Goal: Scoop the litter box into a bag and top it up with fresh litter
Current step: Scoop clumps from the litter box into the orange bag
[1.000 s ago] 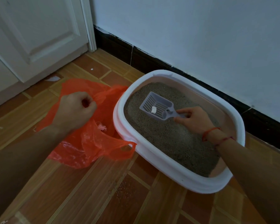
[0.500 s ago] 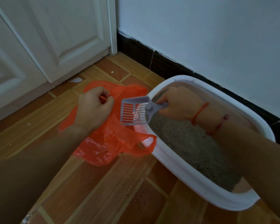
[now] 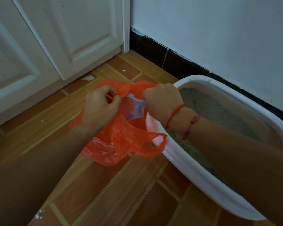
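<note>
We look down on a brown tiled floor (image 3: 104, 185). The white litter box (image 3: 194, 175) lies near the wall (image 3: 211, 30), with a white door (image 3: 64, 38) beyond its left end. The box's right end is cut off, and we cannot make out what the scoop (image 3: 134, 110) carries. Left of the box, our left hand (image 3: 100, 106) pinches the orange bag (image 3: 118, 144) by its rim. Our right hand (image 3: 162, 98) grips the scoop's handle, tilting it over the bag's mouth.
</note>
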Tool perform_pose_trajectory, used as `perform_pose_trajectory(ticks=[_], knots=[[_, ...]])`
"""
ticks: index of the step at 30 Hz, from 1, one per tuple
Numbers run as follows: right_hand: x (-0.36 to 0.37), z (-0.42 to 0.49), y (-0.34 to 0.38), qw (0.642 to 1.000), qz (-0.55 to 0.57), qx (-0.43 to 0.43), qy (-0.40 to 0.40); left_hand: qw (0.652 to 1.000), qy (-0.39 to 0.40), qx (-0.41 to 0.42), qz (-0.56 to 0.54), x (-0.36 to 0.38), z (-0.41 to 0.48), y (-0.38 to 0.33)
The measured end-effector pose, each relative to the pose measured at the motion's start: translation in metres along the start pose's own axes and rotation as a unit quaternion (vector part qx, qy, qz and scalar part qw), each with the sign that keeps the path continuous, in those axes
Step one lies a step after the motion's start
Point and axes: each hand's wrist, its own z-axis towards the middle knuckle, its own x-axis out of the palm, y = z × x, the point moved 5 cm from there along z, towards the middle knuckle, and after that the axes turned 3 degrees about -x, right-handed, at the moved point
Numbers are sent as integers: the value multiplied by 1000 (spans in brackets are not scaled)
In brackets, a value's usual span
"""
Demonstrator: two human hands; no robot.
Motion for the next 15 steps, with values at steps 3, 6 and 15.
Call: perform_pose_trajectory(ticks=[3,6,15], knots=[[3,-4,-7,1000,-2,9,-14,1000,7,-6,0,2,-1,0],[8,-11,-19,999,26,27,-24,1000,2,-4,7,2,1,-3],[24,-75,-117,982,121,147,-2,1000,23,-5,-5,18,-5,-10]])
